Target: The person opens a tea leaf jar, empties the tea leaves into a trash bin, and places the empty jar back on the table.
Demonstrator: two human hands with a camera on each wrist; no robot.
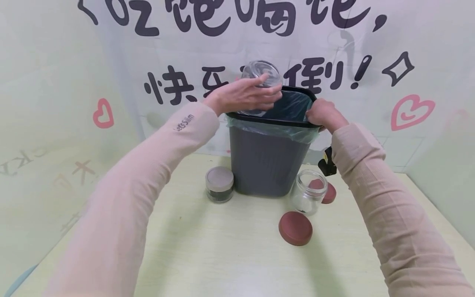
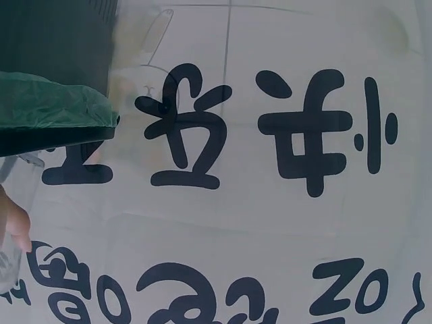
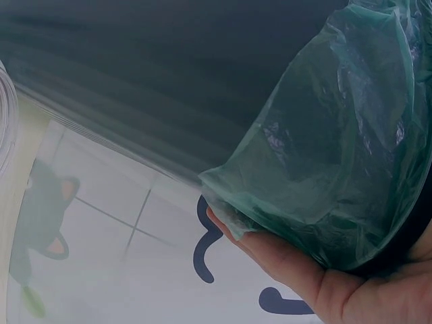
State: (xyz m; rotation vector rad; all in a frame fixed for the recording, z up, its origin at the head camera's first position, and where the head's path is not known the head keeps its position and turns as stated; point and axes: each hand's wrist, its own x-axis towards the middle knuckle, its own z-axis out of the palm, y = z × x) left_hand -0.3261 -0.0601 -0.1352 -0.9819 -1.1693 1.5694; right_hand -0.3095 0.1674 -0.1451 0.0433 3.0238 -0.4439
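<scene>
A clear jar [image 1: 261, 70] is tilted over the left side of a dark grey bin [image 1: 267, 161]. My left hand [image 1: 252, 95] grips it, fingers wrapped round its side, and its lower end overlaps the black rim. Only the edge of that jar [image 2: 17, 185] and a bit of the hand appear in the left wrist view. At the bin's right side, my right hand [image 1: 322, 112] holds the rim and the thin green bin liner [image 1: 274, 128] folded over it. The right wrist view shows the fingers [image 3: 290, 266] beneath the crumpled liner [image 3: 324, 148].
A jar with a grey lid [image 1: 219, 181] stands left of the bin on the pale table [image 1: 230, 255]. To the right are a lidless clear jar [image 1: 306, 198], a red-brown lid [image 1: 295, 228] before it and another red-brown lid [image 1: 329, 194] behind. A printed wall sheet [image 1: 178, 53] hangs behind.
</scene>
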